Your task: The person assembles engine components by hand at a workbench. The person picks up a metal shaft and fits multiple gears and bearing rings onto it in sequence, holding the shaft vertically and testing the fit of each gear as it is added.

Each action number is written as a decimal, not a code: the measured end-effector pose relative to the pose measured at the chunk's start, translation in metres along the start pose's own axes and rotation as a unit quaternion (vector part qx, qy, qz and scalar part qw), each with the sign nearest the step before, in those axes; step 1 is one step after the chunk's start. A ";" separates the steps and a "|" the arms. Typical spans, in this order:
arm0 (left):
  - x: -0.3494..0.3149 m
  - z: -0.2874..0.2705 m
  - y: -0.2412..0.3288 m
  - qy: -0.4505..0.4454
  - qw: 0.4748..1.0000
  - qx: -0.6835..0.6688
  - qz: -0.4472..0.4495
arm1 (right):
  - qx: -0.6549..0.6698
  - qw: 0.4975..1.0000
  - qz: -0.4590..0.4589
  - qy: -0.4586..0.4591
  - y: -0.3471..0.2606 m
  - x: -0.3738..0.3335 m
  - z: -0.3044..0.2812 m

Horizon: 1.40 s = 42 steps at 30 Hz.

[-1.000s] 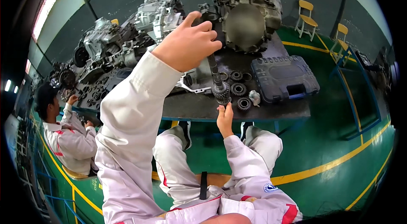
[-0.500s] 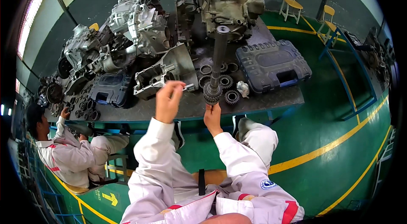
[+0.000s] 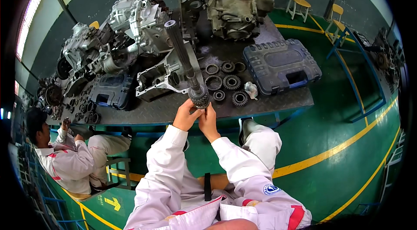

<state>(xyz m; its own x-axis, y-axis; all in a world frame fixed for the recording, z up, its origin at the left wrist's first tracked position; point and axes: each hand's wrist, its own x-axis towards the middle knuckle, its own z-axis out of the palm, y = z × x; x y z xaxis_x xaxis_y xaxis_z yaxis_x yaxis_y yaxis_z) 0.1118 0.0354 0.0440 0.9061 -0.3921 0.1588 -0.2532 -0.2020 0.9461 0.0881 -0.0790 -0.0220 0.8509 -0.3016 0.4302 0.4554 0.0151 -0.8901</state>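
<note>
A long splined gear shaft (image 3: 186, 58) stands nearly upright at the front edge of the bench, its top leaning left. Both my hands are closed at its lower, toothed end. My left hand (image 3: 186, 115) grips the gear end from the left, and my right hand (image 3: 209, 122) holds it from the right and below. The fingertips are partly hidden behind the gear. Just right of the shaft lie several loose gears and rings, among them a toothed gear (image 3: 232, 82) and another gear (image 3: 239, 98). A crumpled white wad (image 3: 250, 90) rests beside them.
An opened metal housing (image 3: 160, 78) sits behind the shaft on the metal bench (image 3: 278, 101). A dark tool case (image 3: 282, 65) lies to the right, another case (image 3: 114, 91) to the left. Large gearboxes (image 3: 236, 4) stand behind. A co-worker (image 3: 65, 160) sits at left.
The shaft has moved left and now leans left, uncovering the gears. My left hand has come down from the air and closed on the gear end beside my right hand.
</note>
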 end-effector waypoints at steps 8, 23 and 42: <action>-0.010 -0.007 -0.012 0.060 0.994 -0.084 -0.042 | 0.010 1.000 -0.011 -0.021 -0.011 -0.004 0.017; -0.009 0.008 -0.009 0.128 0.972 -0.190 -0.049 | -0.023 0.998 0.034 -0.040 -0.004 -0.001 0.013; -0.009 0.008 -0.019 0.156 0.984 -0.066 -0.048 | -0.271 0.957 -0.021 -0.102 -0.043 0.006 -0.012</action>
<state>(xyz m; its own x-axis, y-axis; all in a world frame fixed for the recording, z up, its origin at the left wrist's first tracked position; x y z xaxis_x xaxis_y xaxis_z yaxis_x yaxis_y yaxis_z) 0.1060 0.0351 0.0223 0.9889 -0.0788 0.1260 -0.1335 -0.0985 0.9861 0.0702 -0.0931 0.0173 0.8933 -0.0979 0.4387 0.3349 -0.5062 -0.7948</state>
